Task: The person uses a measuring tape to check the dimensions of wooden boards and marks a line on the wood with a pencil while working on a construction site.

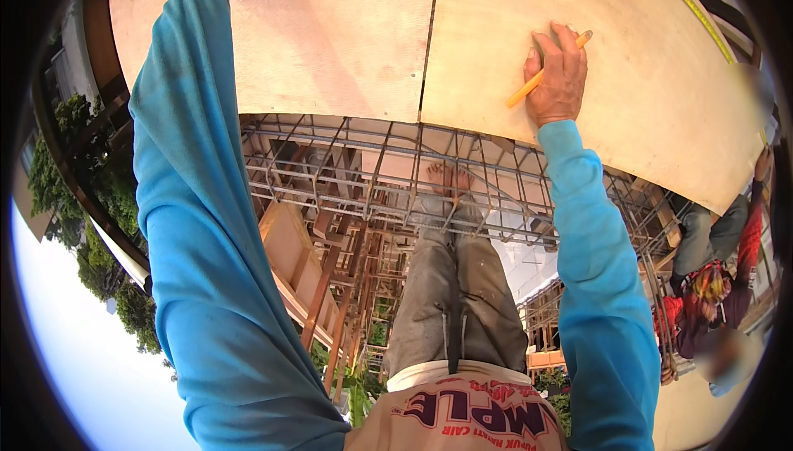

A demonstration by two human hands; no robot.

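Right hand [558, 79] is flat-ish on the right plywood sheet [628, 46], close to that sheet's near edge, fingers curled around an orange pencil [538, 79]. The pencil runs diagonally under the palm: one end sticks out past the fingertips toward the far side, the other end pokes out on the left of the hand, lying on the wood. So it's a loose closed grip with the pencil pinned between fingers and sheet.

Left arm in a blue sleeve [198, 203] reaches way up along the left plywood sheet [330, 30]; the left hand is cut off at the top edge of the view, so I can't tell what it's doing or whether it holds anything.

The two sheets butt together at a dark seam. A yellow tape measure [694, 5] lies along the far right edge of the right sheet, well apart from the pencil hand. Below the sheets' near edge there's a steel rebar cage [372, 170], with bare feet on it. Another person [710, 286] crouches at the right corner.
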